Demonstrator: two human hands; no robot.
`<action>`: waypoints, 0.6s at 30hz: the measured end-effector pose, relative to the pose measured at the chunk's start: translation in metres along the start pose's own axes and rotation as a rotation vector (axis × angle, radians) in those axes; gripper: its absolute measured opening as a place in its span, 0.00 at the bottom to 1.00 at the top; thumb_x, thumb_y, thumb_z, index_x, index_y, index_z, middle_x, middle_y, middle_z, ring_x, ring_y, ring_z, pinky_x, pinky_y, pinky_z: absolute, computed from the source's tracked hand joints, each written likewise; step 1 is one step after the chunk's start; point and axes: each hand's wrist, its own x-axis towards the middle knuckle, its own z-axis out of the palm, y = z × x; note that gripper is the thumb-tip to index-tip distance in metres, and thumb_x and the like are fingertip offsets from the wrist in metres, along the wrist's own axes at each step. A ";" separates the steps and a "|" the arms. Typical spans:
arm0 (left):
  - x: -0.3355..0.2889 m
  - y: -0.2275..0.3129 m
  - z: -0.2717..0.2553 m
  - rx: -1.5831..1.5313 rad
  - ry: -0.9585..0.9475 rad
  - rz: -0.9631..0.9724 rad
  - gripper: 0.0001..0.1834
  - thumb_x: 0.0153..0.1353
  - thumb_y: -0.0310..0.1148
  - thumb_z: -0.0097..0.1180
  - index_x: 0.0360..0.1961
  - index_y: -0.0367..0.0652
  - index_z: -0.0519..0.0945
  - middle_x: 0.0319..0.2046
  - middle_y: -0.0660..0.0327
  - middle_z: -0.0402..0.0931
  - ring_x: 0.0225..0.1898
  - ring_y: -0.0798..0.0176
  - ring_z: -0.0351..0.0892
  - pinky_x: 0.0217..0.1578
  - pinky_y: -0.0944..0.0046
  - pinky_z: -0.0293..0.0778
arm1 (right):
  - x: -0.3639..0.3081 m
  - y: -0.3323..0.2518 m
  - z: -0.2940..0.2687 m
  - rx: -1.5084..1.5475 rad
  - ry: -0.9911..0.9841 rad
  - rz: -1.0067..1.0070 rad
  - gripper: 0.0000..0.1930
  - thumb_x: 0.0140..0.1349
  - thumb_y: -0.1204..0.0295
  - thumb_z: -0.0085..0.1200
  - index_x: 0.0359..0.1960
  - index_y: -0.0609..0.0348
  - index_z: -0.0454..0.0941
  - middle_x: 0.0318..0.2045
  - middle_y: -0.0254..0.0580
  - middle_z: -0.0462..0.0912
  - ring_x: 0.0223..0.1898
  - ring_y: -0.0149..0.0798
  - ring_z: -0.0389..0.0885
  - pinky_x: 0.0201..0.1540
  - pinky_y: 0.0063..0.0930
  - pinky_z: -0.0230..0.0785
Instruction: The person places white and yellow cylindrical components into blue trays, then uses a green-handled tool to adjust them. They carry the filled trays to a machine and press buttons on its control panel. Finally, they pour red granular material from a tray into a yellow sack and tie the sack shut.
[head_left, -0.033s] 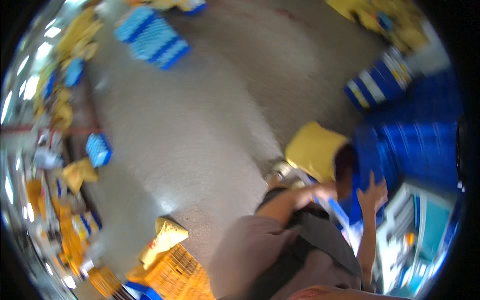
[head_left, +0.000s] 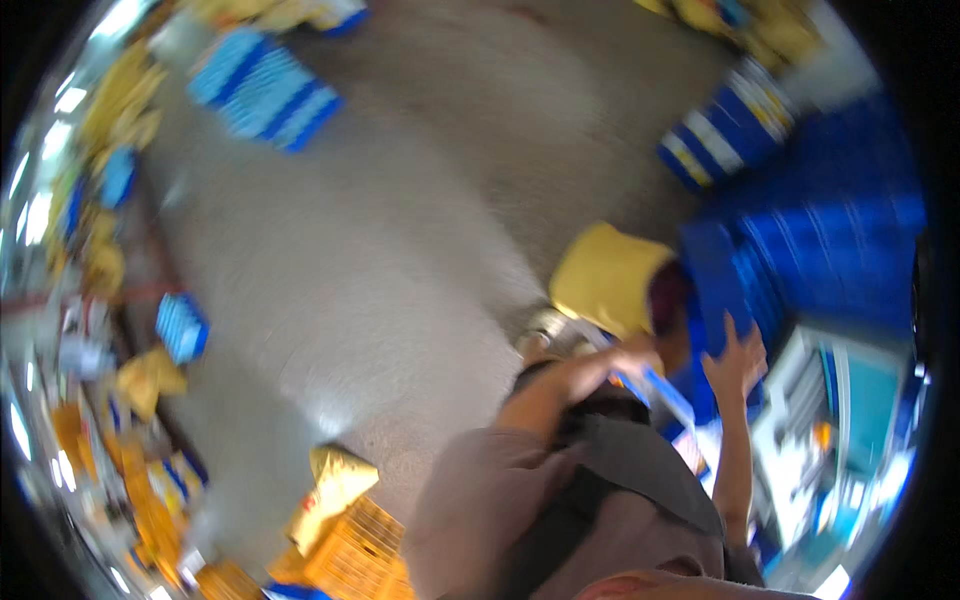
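My left hand [head_left: 632,356] reaches across in front of my body, blurred, its fingers not clear. It is beside a yellow sack [head_left: 605,280] whose mouth faces right, with something dark red inside. Just below that hand runs a blue and white strip [head_left: 665,395]; whether the hand grips it I cannot tell. My right hand [head_left: 737,362] is raised with its fingers spread, holding nothing visible. Behind its fingers stands a blue panel or crate side [head_left: 715,265], and contact with it is unclear.
Blue crates [head_left: 830,235] stand along the right, near a pale teal-panelled machine [head_left: 870,410]. A blue and white striped stack [head_left: 725,130] is at the upper right, a light-blue stack [head_left: 265,90] at the upper left. Orange crates [head_left: 360,555] are at the lower left, beside a yellow bag [head_left: 335,485].
The whole view has shifted slightly, so the crates and sack sit a little further left. My hands keep nearly the same poses.
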 end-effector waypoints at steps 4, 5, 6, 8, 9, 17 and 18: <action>-0.038 -0.009 -0.030 0.349 0.241 -0.148 0.24 0.46 0.23 0.56 0.48 0.38 0.85 0.53 0.48 0.80 0.55 0.46 0.77 0.58 0.52 0.72 | -0.022 0.004 0.001 0.139 0.039 0.142 0.40 0.50 0.58 0.70 0.69 0.26 0.68 0.71 0.56 0.58 0.70 0.59 0.59 0.68 0.59 0.56; -0.046 -0.012 -0.031 0.332 0.287 -0.167 0.21 0.52 0.26 0.57 0.49 0.39 0.84 0.51 0.48 0.81 0.56 0.47 0.77 0.57 0.52 0.73 | -0.027 0.005 0.006 0.160 0.083 0.142 0.39 0.50 0.58 0.69 0.68 0.28 0.69 0.71 0.56 0.59 0.69 0.59 0.60 0.67 0.59 0.56; -0.051 -0.015 -0.028 0.331 0.309 -0.111 0.16 0.54 0.29 0.58 0.45 0.37 0.83 0.48 0.47 0.81 0.52 0.45 0.79 0.53 0.50 0.75 | -0.028 0.004 0.013 0.193 0.106 0.140 0.39 0.48 0.59 0.70 0.67 0.29 0.71 0.70 0.55 0.59 0.68 0.60 0.60 0.66 0.59 0.57; -0.059 -0.018 -0.014 0.292 0.318 -0.141 0.14 0.58 0.33 0.58 0.43 0.37 0.83 0.45 0.45 0.82 0.48 0.42 0.81 0.50 0.48 0.76 | -0.044 0.010 0.027 0.128 0.151 0.210 0.41 0.43 0.59 0.72 0.66 0.31 0.73 0.70 0.55 0.58 0.68 0.60 0.60 0.67 0.60 0.56; -0.067 -0.019 -0.002 0.236 0.293 -0.191 0.14 0.59 0.33 0.58 0.43 0.37 0.83 0.45 0.44 0.81 0.48 0.43 0.81 0.50 0.48 0.76 | -0.056 0.015 0.034 0.098 0.085 0.250 0.42 0.43 0.59 0.72 0.66 0.31 0.73 0.70 0.55 0.58 0.68 0.61 0.60 0.67 0.60 0.55; -0.139 0.011 0.027 -0.028 0.114 -0.568 0.28 0.67 0.52 0.56 0.56 0.39 0.79 0.49 0.47 0.83 0.52 0.49 0.82 0.53 0.53 0.76 | -0.193 0.071 0.009 0.710 0.202 0.392 0.43 0.42 0.69 0.69 0.67 0.37 0.72 0.72 0.53 0.60 0.70 0.59 0.63 0.66 0.57 0.65; -0.143 0.025 0.029 -0.218 0.118 -0.458 0.33 0.67 0.56 0.55 0.60 0.37 0.76 0.55 0.46 0.78 0.57 0.50 0.78 0.57 0.53 0.73 | -0.208 0.072 0.006 0.810 0.200 0.392 0.43 0.41 0.67 0.67 0.67 0.38 0.72 0.70 0.54 0.64 0.67 0.59 0.67 0.64 0.59 0.67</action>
